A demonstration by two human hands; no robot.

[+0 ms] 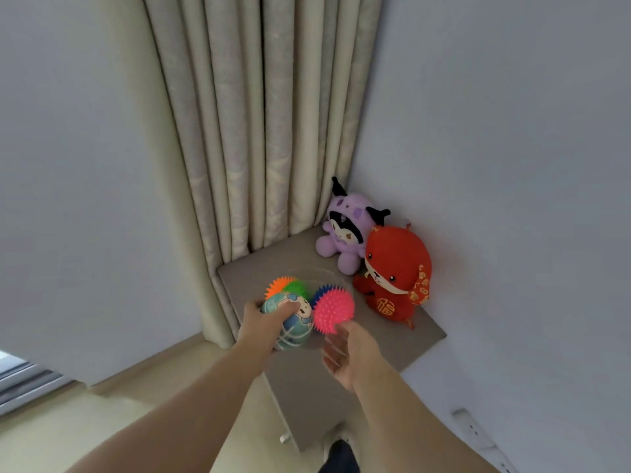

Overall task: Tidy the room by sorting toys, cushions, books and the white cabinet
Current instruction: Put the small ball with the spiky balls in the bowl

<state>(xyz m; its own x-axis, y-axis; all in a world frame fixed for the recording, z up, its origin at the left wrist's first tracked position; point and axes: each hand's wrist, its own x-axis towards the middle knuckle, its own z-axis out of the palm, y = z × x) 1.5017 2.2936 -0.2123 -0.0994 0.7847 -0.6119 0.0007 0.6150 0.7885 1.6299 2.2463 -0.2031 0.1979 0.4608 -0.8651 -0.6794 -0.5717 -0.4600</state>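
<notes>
Bench [259, 264] in a room corner. The left hand [261, 324] grips a printed blue-green ball [297, 324] over it. The right hand [348, 353], fingers spread and relaxed, sits just below the pink spiky ball [333, 308], fingertips at its underside; this hand is nearer.

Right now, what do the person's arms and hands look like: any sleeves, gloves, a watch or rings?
The left hand and right hand are ungloved. The left forearm and right forearm are uncovered to the frame edge: no sleeves, watch or bands show. I can make out no rings.
</notes>
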